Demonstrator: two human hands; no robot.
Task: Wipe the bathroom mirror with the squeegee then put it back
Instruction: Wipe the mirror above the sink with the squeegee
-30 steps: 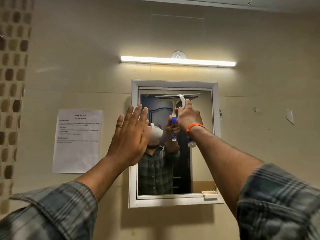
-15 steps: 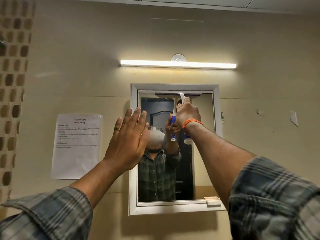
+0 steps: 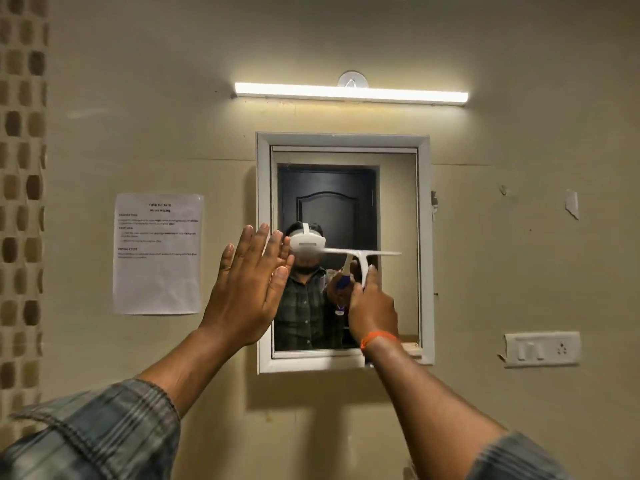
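The squeegee (image 3: 362, 254) sits about halfway down the mirror (image 3: 398, 202), its white blade level across the glass and apparently against it, though contact cannot be confirmed from this angle; the right hand (image 3: 372, 306) grips the handle just below the blade, fingers curled round the stem, with the blue part of the handle showing only in the reflection; holding it from beneath likely lets the blade be drawn straight down with even pressure. Left of that grip, the left hand (image 3: 247, 282) is raised with fingers straight and spread, palm toward the white mirror frame (image 3: 264, 341), holding nothing; it probably steadies the person, but whether it touches the frame is unclear. An orange band (image 3: 379, 339) circles the right wrist below the grip. Further left of the grip, a paper sheet (image 3: 157, 252) is stuck on the wall; its heading seems to begin "TASK", the rest too blurred to read. Above the grip a tube light (image 3: 351, 93) glows; to the right and lower, a switch plate (image 3: 542, 348) shows no legible marking.
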